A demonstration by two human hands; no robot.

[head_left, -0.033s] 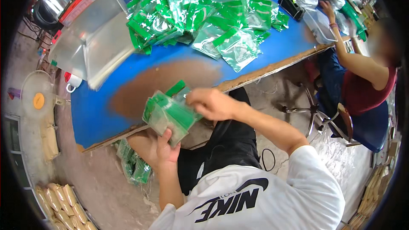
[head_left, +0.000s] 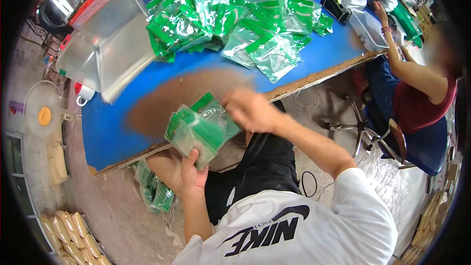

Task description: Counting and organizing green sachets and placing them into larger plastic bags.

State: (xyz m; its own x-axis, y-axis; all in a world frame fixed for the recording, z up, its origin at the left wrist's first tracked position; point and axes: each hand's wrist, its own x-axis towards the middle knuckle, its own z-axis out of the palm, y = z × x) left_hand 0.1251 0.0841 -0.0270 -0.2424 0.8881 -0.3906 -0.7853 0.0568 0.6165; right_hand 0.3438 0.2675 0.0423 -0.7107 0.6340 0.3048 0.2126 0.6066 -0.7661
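My left hand (head_left: 184, 172) is shut from below on a stack of clear plastic bags with green header strips (head_left: 196, 132), held just off the near edge of the blue table (head_left: 113, 132). My right hand (head_left: 250, 110) is blurred. It rests on the stack's upper right corner, fingers curled on the top bag (head_left: 218, 113). A large heap of the same green-topped bags (head_left: 235, 14) lies farther back on the table.
Clear plastic trays (head_left: 108, 44) sit at the table's left. Another person (head_left: 422, 83) sits at the right on a swivel chair, one hand by a clear tray (head_left: 368, 29). More bags (head_left: 154, 191) lie on the floor under the table. A fan (head_left: 44, 115) stands at left.
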